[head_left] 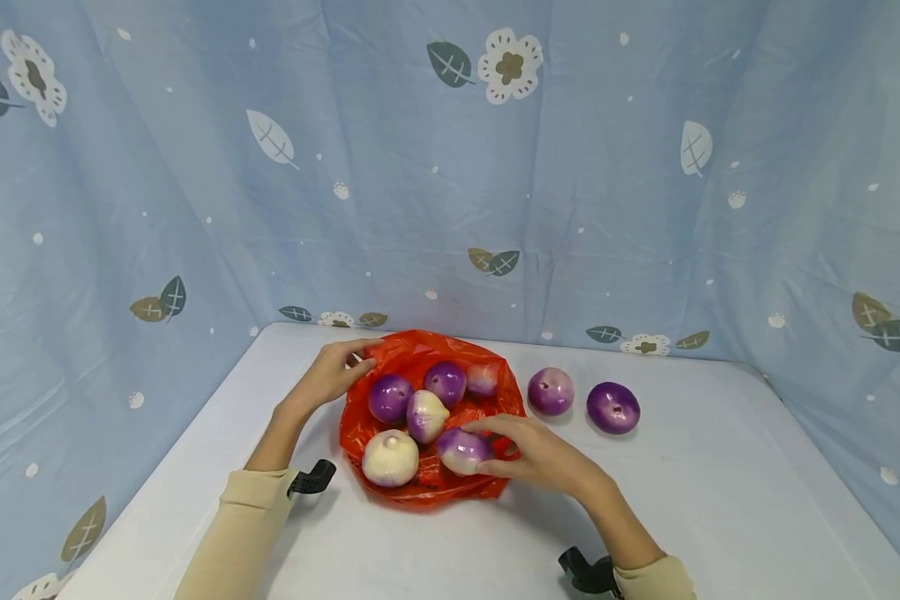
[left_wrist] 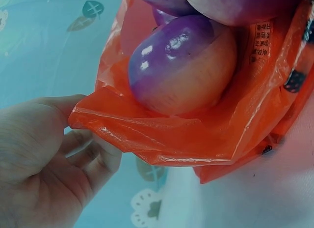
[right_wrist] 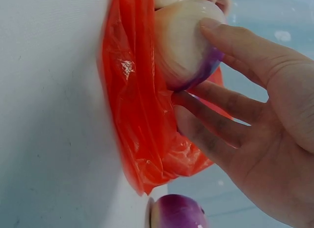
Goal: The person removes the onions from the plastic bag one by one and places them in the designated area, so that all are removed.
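Note:
A red plastic bag (head_left: pixel 427 343) lies spread wide on the table, with several purple-and-white turnips inside, among them a pale one (head_left: pixel 391 458) near the front. At the bag's left rim is my left hand (head_left: pixel 330 373); in the left wrist view its thumb and fingers pinch the bag's edge (left_wrist: pixel 142 134). My right hand (head_left: pixel 543 454) reaches over the right rim and holds a turnip (head_left: pixel 462 451) between thumb and fingers. In the right wrist view the thumb lies on this turnip's (right_wrist: pixel 189 41) pale side, and the fingers are partly hidden behind it.
Two more turnips, a lighter one (head_left: pixel 551 392) and a darker purple one (head_left: pixel 613 407), lie on the white table (head_left: pixel 720 500) right of the bag. A blue patterned curtain (head_left: pixel 390 167) hangs behind and at both sides.

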A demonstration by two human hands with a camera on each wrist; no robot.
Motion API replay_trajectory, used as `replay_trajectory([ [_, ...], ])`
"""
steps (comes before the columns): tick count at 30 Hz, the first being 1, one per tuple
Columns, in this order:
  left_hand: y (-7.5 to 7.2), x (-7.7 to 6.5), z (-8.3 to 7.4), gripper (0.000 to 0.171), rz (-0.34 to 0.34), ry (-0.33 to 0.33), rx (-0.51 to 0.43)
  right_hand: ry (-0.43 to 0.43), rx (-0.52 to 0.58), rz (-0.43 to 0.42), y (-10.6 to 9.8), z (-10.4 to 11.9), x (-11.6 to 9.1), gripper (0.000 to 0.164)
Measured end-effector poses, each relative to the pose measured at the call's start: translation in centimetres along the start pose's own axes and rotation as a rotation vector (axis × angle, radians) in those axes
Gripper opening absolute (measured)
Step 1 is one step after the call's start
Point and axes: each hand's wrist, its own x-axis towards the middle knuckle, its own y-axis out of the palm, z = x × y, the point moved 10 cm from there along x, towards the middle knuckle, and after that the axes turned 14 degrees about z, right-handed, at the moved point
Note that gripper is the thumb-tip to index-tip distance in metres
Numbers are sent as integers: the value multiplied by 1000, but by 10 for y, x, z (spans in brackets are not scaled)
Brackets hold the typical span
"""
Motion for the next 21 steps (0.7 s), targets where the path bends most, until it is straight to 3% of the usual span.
replay_trajectory([
  [21,-1,0,-5,39,3,22,-2,17,51,-125,-37,-11,-24,50],
])
